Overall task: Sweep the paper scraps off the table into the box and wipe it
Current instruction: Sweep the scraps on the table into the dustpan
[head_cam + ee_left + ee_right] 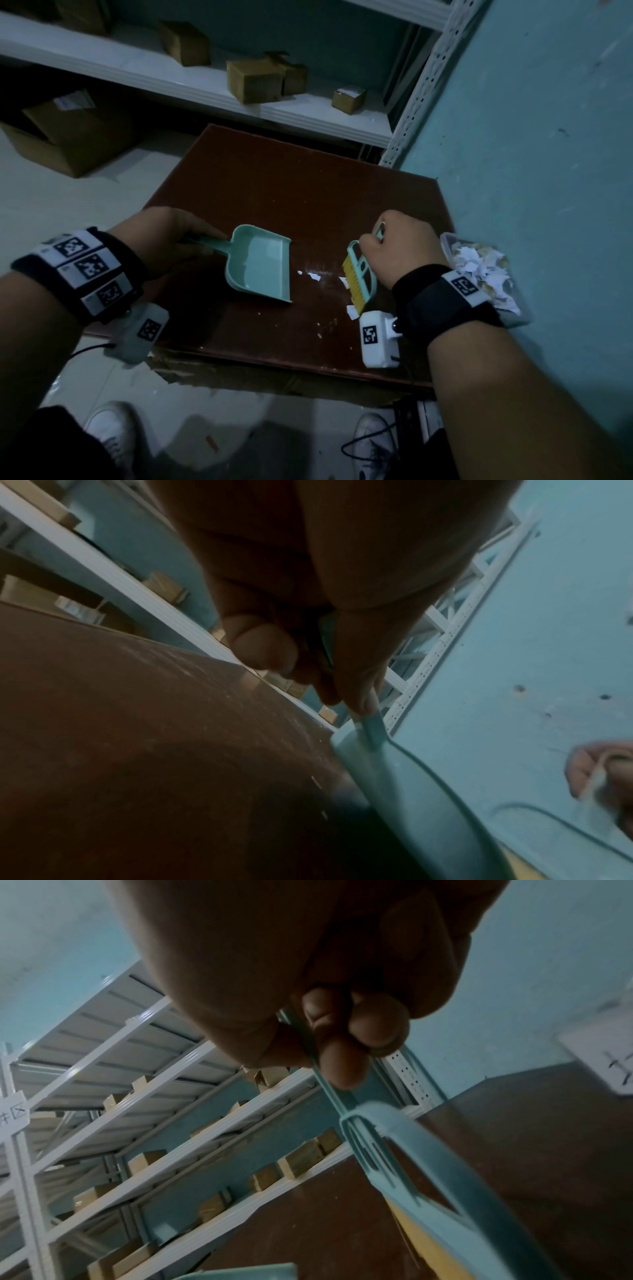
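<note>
My left hand point(171, 236) grips the handle of a mint-green dustpan point(260, 263) that lies on the dark brown table point(274, 178), its mouth facing right. The right hand point(400, 250) holds a small mint brush with yellow bristles point(356, 279), bristles down on the table just right of the pan. A few white paper scraps point(313, 277) lie between pan and brush, and one more scrap point(351, 312) sits near the brush's lower end. A clear box point(486, 270) full of torn paper stands at the table's right edge. In the wrist views, fingers curl round the pan handle point(368, 723) and the brush handle point(329, 1088).
A teal wall point(548, 137) runs close along the table's right side. White metal shelving point(239, 99) with small cardboard boxes stands behind the table. Larger cartons point(68, 137) sit on the floor at the left. My shoes point(113, 435) and a cable are below the table's near edge.
</note>
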`<action>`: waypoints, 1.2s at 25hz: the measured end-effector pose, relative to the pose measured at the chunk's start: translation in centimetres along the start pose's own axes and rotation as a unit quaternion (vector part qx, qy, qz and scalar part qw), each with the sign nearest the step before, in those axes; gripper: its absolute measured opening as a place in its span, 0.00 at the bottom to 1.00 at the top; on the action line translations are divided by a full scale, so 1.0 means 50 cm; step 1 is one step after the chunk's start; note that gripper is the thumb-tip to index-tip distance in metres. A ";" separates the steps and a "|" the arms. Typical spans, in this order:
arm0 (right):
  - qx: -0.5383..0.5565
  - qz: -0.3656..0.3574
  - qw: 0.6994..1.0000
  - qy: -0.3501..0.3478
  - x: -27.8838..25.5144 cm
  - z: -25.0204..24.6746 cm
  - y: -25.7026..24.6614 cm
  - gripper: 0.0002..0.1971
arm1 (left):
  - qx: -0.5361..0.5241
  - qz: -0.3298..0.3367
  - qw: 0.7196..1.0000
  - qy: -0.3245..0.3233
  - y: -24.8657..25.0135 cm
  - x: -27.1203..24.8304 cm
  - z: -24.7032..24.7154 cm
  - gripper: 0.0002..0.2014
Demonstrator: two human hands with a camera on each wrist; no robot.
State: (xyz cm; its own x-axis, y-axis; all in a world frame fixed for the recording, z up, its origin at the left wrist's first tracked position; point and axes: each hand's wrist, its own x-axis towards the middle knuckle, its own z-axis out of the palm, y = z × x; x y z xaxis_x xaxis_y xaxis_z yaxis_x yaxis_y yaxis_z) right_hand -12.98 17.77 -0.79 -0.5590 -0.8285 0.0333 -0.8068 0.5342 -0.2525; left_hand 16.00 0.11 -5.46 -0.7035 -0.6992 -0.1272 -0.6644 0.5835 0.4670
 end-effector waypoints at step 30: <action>0.140 -0.020 0.989 -0.048 -0.011 0.041 -0.082 0.09 | -0.091 -0.027 0.994 0.052 -0.075 -0.043 -0.027 0.18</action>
State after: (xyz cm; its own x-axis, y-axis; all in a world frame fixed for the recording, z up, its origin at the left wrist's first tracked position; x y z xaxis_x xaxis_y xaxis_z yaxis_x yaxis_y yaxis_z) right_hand -8.99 15.71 -1.75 -0.4962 -0.8672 -0.0409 -0.7356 0.4450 -0.5107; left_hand 20.35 -1.15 -5.75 -0.6314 -0.7722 -0.0704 -0.6380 0.4658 0.6132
